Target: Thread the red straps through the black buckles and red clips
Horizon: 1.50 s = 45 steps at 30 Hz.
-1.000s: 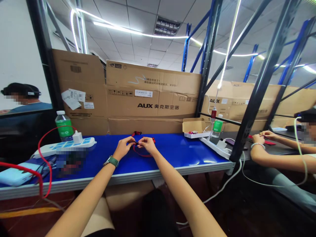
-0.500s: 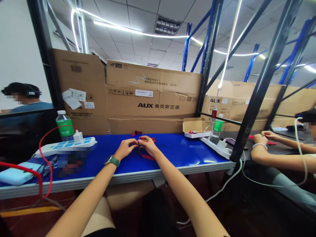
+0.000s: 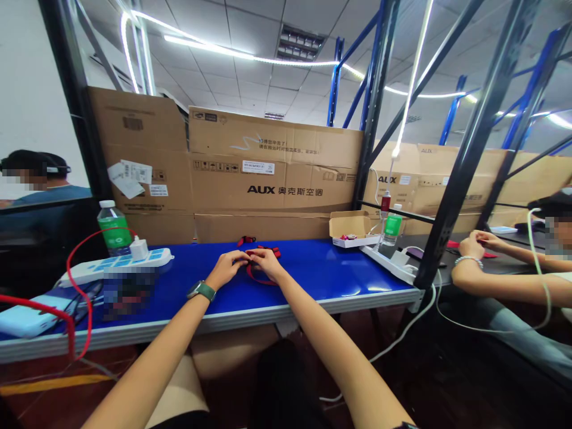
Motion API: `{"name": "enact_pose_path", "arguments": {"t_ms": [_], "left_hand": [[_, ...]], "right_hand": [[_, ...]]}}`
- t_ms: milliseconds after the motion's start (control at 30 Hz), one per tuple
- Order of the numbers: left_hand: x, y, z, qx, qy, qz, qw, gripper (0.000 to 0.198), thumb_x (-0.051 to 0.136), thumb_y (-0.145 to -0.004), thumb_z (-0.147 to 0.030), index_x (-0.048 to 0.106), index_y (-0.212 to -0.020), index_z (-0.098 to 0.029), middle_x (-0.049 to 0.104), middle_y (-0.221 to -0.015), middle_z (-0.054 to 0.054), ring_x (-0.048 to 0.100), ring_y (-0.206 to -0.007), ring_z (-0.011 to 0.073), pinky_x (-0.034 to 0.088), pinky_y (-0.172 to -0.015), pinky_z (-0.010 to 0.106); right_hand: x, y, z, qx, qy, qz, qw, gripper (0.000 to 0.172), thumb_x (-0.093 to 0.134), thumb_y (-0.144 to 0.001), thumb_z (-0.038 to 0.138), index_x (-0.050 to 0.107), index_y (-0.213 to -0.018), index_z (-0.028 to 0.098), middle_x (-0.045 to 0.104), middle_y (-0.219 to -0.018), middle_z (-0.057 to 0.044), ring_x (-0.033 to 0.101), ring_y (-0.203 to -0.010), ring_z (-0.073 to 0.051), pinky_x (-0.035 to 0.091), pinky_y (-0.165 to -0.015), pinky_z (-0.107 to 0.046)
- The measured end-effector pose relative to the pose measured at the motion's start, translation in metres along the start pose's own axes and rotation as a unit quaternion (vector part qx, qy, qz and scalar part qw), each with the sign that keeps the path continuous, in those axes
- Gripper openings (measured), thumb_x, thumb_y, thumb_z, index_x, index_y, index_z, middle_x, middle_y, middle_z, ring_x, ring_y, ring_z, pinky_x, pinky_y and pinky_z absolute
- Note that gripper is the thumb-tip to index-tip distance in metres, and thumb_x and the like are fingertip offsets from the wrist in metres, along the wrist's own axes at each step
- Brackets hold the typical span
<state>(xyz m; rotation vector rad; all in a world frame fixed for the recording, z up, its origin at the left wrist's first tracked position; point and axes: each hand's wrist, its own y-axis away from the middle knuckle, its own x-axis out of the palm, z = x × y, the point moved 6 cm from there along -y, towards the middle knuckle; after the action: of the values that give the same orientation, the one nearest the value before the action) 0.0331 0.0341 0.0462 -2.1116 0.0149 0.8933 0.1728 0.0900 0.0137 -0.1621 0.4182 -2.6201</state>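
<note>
My left hand (image 3: 227,268), with a green-banded watch at its wrist, meets my right hand (image 3: 267,264) just above the blue tabletop. Both sets of fingertips are pinched together on a thin red strap (image 3: 263,281). Part of the strap hangs in a loop below my right hand and reaches toward the table. The exact spot between my fingertips is too small and covered to make out. Behind my hands lies a small red and black strap bundle (image 3: 245,241). More red webbing (image 3: 276,252) shows just past my right knuckles.
A power strip (image 3: 118,266), a bottle (image 3: 114,226) and a light-blue box-shaped object (image 3: 33,316) stand on the left. To the right are an open cardboard box (image 3: 353,226) with small items, another bottle (image 3: 392,226) and a rack post (image 3: 465,155). A co-worker's hands (image 3: 476,245) are beyond it.
My hands stay together at nearly the same place, with the fingers shifted slightly on the strap. The whole view has moved a little.
</note>
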Motion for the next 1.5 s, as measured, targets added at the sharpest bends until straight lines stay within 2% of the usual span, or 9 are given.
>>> {"name": "enact_pose_path", "arguments": {"t_ms": [233,333,467,667,900,1100,1267,1367,1500], "left_hand": [[-0.010,0.001,0.006,-0.038,0.005,-0.067,0.997,0.013,0.063,-0.088,-0.032,0.067,-0.093,-0.021,0.074,-0.087,0.003,0.069,-0.082,0.0202,0.052,-0.079,0.030],[-0.011,0.000,0.004,-0.029,-0.004,-0.063,0.998,0.013,0.062,-0.089,-0.033,0.068,-0.089,-0.021,0.075,-0.088,0.003,0.069,-0.082,0.0199,0.051,-0.080,0.030],[-0.012,0.000,0.001,-0.031,0.005,-0.059,0.998,0.014,0.061,-0.089,-0.032,0.069,-0.089,-0.021,0.075,-0.088,0.002,0.069,-0.081,0.0198,0.051,-0.080,0.030],[-0.011,0.000,0.000,-0.046,0.034,-0.049,0.997,0.016,0.063,-0.087,-0.036,0.070,-0.087,-0.021,0.075,-0.085,0.002,0.070,-0.081,0.0197,0.053,-0.080,0.030],[-0.019,0.001,0.001,-0.037,-0.009,-0.117,0.992,0.024,0.066,-0.086,-0.043,0.073,-0.086,-0.020,0.076,-0.085,0.005,0.071,-0.075,0.0195,0.056,-0.074,0.029],[-0.013,0.000,-0.001,-0.003,-0.043,-0.072,0.997,0.023,0.063,-0.089,-0.040,0.079,-0.090,-0.022,0.079,-0.094,0.006,0.073,-0.088,0.0235,0.056,-0.088,0.035],[-0.014,0.001,-0.003,-0.018,-0.042,-0.075,0.996,0.020,0.063,-0.088,-0.035,0.077,-0.091,-0.022,0.079,-0.094,0.006,0.073,-0.087,0.0227,0.057,-0.085,0.034],[-0.017,0.002,-0.007,-0.030,-0.051,-0.097,0.994,0.018,0.060,-0.089,-0.031,0.074,-0.090,-0.021,0.078,-0.089,0.005,0.073,-0.082,0.0211,0.057,-0.081,0.032],[-0.014,0.001,-0.010,-0.042,-0.032,-0.091,0.994,0.013,0.061,-0.086,-0.031,0.069,-0.089,-0.021,0.077,-0.082,0.003,0.073,-0.074,0.0193,0.058,-0.074,0.029]], "right_hand": [[-0.005,-0.001,0.004,-0.058,0.133,-0.014,0.989,0.025,0.064,-0.083,0.032,0.078,-0.099,0.019,0.073,-0.091,-0.004,0.069,-0.078,-0.021,0.062,-0.067,-0.036],[-0.001,0.003,0.013,-0.117,0.236,0.000,0.965,0.025,0.058,-0.086,0.022,0.075,-0.104,0.022,0.072,-0.087,-0.002,0.068,-0.075,-0.019,0.059,-0.064,-0.030],[0.004,0.006,0.026,-0.197,0.362,-0.003,0.911,0.025,0.054,-0.085,0.011,0.073,-0.098,0.021,0.072,-0.080,-0.001,0.066,-0.075,-0.017,0.054,-0.075,-0.027],[0.008,0.008,0.033,-0.207,0.388,0.000,0.898,0.021,0.055,-0.086,0.011,0.074,-0.088,0.019,0.075,-0.083,-0.003,0.067,-0.077,-0.017,0.050,-0.078,-0.025],[0.006,0.011,0.035,-0.176,0.304,-0.038,0.936,0.015,0.058,-0.084,0.019,0.068,-0.094,0.023,0.074,-0.085,-0.003,0.069,-0.081,-0.020,0.052,-0.083,-0.030],[-0.004,0.010,0.031,-0.137,0.277,-0.083,0.947,0.023,0.058,-0.079,0.018,0.062,-0.101,0.023,0.068,-0.073,0.002,0.067,-0.072,-0.017,0.052,-0.078,-0.027],[-0.002,0.007,0.027,-0.124,0.183,-0.064,0.973,0.024,0.060,-0.084,0.026,0.061,-0.108,0.024,0.069,-0.081,0.001,0.068,-0.081,-0.017,0.054,-0.084,-0.030],[0.001,0.005,0.017,-0.050,0.040,-0.042,0.997,0.028,0.063,-0.088,0.041,0.058,-0.110,0.024,0.068,-0.090,0.000,0.069,-0.084,-0.017,0.057,-0.081,-0.034],[0.010,0.005,0.000,0.052,-0.083,0.023,0.995,0.049,0.082,-0.075,0.046,0.055,-0.108,0.023,0.068,-0.091,0.000,0.071,-0.080,-0.017,0.060,-0.076,-0.036]]}}
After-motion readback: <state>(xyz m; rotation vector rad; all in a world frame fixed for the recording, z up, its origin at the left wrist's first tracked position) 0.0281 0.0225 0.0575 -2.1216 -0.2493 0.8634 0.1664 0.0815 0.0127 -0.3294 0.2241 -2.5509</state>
